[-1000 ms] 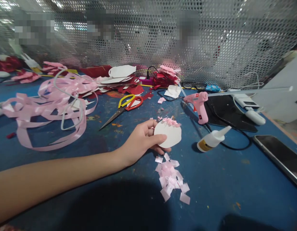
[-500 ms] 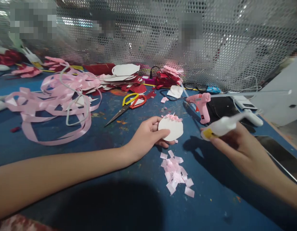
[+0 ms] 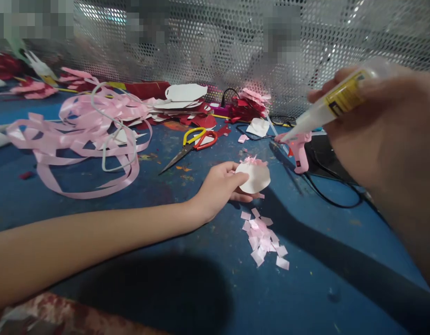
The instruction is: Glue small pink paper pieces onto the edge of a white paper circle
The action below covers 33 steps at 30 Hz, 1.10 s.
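Left hand [image 3: 218, 186] pinches paper disc [image 3: 257, 179] — right hand [image 3: 382, 135], apart, grips glue bottle [image 3: 335, 104], seemingly nozzle-down.

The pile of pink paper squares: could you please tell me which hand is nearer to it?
Left. The left hand rests just beyond the pink paper squares, holding a white disc; the right hand is raised to the right, gripping a glue bottle.

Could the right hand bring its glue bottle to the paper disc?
Probably yes: the right hand holds the glue bottle raised, with nothing between it and the paper disc the left hand grips.
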Motion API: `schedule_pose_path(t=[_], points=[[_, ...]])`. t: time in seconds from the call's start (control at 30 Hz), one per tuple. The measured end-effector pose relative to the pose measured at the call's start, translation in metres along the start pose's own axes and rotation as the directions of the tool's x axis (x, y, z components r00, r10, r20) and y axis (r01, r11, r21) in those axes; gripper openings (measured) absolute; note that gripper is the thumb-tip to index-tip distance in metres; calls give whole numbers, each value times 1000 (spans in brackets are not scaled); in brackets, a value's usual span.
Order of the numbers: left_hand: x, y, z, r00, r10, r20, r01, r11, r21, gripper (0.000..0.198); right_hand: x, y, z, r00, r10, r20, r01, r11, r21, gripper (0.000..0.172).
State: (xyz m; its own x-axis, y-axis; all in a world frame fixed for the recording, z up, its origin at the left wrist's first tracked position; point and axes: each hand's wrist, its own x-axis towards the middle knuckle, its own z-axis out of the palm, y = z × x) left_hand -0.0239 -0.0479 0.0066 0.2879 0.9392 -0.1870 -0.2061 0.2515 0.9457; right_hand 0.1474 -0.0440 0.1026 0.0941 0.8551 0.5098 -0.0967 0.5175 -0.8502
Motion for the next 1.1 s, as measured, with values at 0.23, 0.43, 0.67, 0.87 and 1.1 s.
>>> schedule_pose_path(t=[0.23,0.43,0.67,0.87,1.1], points=[[-2,5,0,998,-18,-63,18,1000,-2,8,9,14,21,980,187,65,-185,982,-39,43],[-4,8,-2,995,-50,-82,49,999,-10,10,4,17,26,982,158,107,-151,986,-69,49],[-4,8,-3,994,-94,-62,89,993,-80,10,1,28,26,998,34,52,-25,986,-168,30],[-5,9,-2,990,-137,-35,134,988,-75,14,-8,37,30,993,75,95,-62,989,-136,31],[-5,7,-4,990,-142,-13,141,988,-62,12,-11,43,32,991,105,88,-96,990,-99,33]])
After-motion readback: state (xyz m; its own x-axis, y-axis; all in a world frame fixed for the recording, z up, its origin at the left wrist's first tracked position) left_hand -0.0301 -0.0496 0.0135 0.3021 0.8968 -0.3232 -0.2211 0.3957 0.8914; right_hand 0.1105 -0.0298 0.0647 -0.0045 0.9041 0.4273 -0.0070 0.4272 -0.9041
